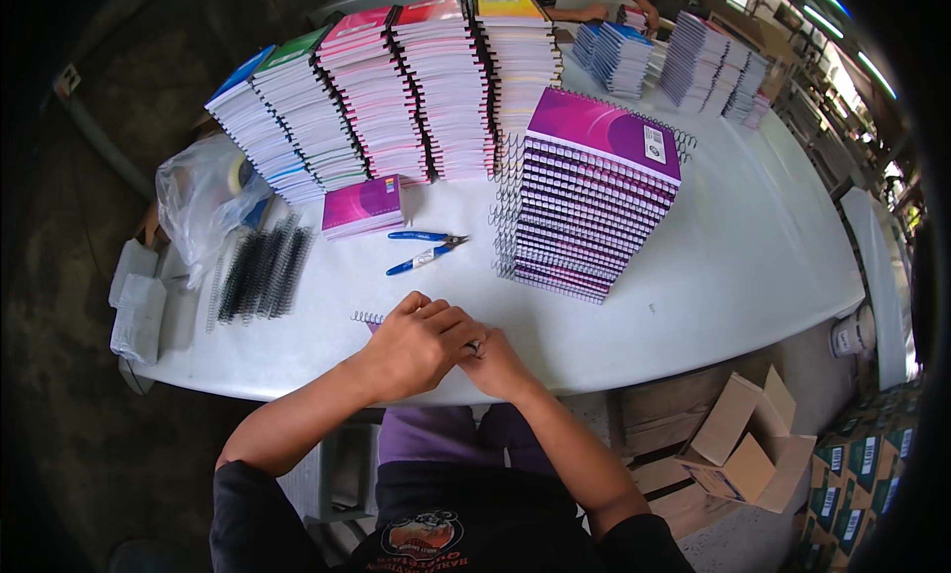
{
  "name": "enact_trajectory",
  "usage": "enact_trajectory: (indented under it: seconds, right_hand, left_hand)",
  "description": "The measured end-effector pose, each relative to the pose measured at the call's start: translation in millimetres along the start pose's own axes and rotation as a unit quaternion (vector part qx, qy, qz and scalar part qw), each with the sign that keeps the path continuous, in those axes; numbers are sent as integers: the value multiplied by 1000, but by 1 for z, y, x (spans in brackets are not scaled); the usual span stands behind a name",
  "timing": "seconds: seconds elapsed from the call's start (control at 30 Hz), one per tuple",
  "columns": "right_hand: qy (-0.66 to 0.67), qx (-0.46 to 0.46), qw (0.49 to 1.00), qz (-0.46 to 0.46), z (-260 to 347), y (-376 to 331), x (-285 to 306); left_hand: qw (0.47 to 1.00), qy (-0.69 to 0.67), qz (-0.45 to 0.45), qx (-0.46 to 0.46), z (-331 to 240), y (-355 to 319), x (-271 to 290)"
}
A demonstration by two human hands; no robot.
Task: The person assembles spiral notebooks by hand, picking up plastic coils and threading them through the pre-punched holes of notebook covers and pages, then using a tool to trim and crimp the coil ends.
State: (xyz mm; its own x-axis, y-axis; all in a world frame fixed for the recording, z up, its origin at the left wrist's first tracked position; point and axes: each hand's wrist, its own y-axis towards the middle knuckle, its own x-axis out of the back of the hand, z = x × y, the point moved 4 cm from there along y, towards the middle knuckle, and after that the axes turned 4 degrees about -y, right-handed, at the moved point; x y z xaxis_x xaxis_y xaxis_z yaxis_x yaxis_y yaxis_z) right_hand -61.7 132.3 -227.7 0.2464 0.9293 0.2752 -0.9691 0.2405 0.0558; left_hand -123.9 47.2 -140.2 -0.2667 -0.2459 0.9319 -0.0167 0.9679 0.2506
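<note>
The left hand [416, 347] lies over the right hand [495, 363], close together at the near edge of the white surface [753, 266]. They seem to press on a purple notebook [369, 320], mostly hidden; only its wire coil peeks out. Blue pliers [424, 248] lie just beyond, beside a tall notebook stack [589, 197].

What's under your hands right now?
A spiral wire coil and a purple corner stick out left of the left hand. The right hand lies partly under it. The rest of that item is covered.
</note>
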Motion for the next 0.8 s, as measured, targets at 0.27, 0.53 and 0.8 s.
enact_trajectory:
  seconds: [0.27, 0.53, 0.8]
  right_hand:
    - [-15, -14, 1000, 17, 4, -5, 1]
    - [51, 174, 963, -199, 58, -28, 34]
    - [56, 406, 853, -324, 177, -40, 145]
  left_hand:
    - [999, 43, -18, 4, -8, 3, 4]
    - [977, -9, -209, 26, -30, 13, 55]
    - [697, -83, -707, -84, -55, 73, 123]
